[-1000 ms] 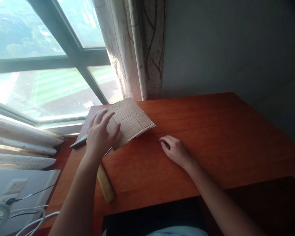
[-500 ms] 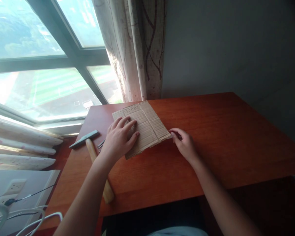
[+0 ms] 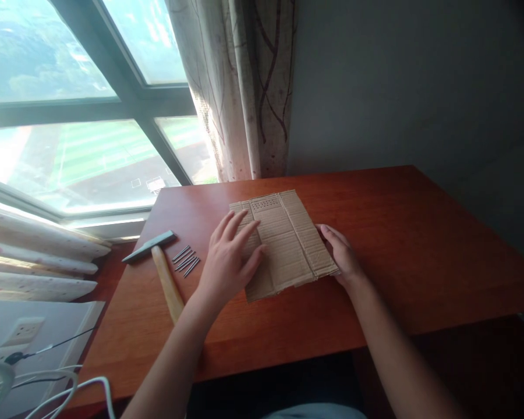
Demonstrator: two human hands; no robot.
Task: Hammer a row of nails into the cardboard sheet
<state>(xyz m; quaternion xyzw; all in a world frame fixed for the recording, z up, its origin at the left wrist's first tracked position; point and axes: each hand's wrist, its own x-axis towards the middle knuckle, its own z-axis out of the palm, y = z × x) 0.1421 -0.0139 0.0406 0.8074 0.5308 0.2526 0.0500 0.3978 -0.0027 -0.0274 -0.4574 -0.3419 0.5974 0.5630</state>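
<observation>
A flat piece of corrugated cardboard, with fold lines and a patch of small holes near its far edge, is over the wooden table. My left hand rests on its left side, fingers spread and not wrapped round it. On the right edge, my right hand grips the cardboard; its thumb shows and its other fingers are partly hidden by the sheet. To the left lie several metal nails in a small group. Beyond them is a hammer with a wooden handle, the handle's end hidden behind my left forearm.
The reddish wooden table reaches far to the right. A window and a patterned curtain stand behind it. At the lower left are a wall socket and white cables close to the table's edge.
The cardboard has moved right and towards me, both hands travelling with it. My right hand has gone from pinching its corner to holding its right edge. More of the nails now shows.
</observation>
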